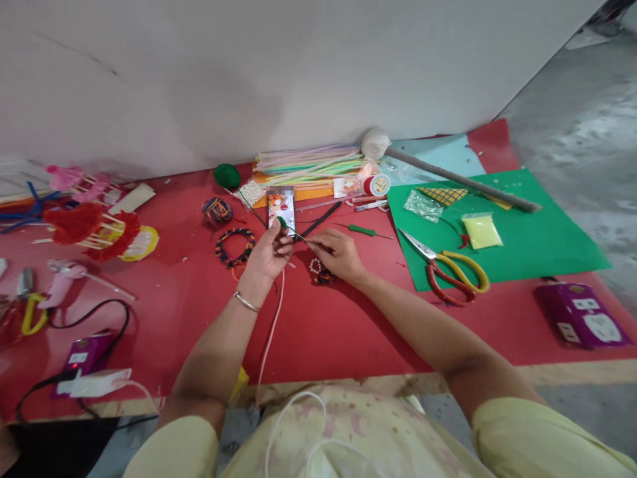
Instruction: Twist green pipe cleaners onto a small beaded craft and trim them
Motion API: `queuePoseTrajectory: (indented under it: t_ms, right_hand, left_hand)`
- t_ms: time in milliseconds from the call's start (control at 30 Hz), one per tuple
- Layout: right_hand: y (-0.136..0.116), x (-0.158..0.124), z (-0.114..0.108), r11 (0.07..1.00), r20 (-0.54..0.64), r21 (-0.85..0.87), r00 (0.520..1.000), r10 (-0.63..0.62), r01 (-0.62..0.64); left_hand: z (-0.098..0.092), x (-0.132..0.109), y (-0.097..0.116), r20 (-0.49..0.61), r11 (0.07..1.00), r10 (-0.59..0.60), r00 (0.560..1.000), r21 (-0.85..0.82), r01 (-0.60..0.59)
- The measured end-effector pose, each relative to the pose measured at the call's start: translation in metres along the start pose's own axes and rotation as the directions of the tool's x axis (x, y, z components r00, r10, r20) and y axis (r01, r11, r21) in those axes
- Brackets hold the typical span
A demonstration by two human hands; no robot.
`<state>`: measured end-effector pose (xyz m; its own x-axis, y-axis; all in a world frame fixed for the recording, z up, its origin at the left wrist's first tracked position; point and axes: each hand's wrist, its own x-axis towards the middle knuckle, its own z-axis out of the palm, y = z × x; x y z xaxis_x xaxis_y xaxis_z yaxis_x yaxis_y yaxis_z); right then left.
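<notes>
Left hand (271,255) is raised palm-up near the middle of the red sheet (348,332), with its fingers closed on a small green piece (282,222). A thin wire (298,235) runs from that piece to the right hand (338,253), whose fingertips are pinched on the far end. We note a bangle (246,302) on the left wrist. A bead ring (318,269) lies on the sheet just under the right hand. A phone (281,209) lies just behind the left fingers.

Surface: the sheet is spread flat against a white wall (298,66) along its far edge. A green sheet (522,245) overlaps its right part and carries scissors (450,269). Grey concrete floor (577,133) shows beyond the right edge.

Far edge, centre: a bundle of straws (313,166) and a green yarn ball (227,175). Left of the phone we see a mixed yarn ball (217,211) and a braided ring (235,245).

Purple power strips: one at the right near corner (582,315), one at the left near edge (84,355).
</notes>
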<state>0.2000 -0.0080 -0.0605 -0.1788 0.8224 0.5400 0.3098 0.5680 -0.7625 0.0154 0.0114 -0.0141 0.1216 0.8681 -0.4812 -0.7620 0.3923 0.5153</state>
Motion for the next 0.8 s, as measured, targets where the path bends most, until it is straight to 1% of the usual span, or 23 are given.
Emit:
queuePoseTrajectory:
  t_ms: [133, 467, 800]
  right_hand:
    - [0.0015, 0.0000, 0.0001, 1.000, 0.003, -0.002, 1.000, 0.015, -0.015]
    - [0.0018, 0.0000, 0.0005, 1.000, 0.008, 0.003, 1.000, 0.012, -0.012]
    - [0.0012, 0.0003, -0.0004, 1.000, 0.016, -0.003, 1.000, 0.024, -0.024]
  left_hand:
    - [0.0005, 0.0000, -0.0006, 0.022, 1.000, -0.020, 1.000, -0.021, 0.021]
    - [-0.0007, -0.0003, -0.0001, 0.011, 0.999, -0.014, 1.000, -0.030, 0.014]
    - [-0.0006, -0.0023, 0.0013, 0.005, 0.999, 0.002, 1.000, 0.050, -0.002]
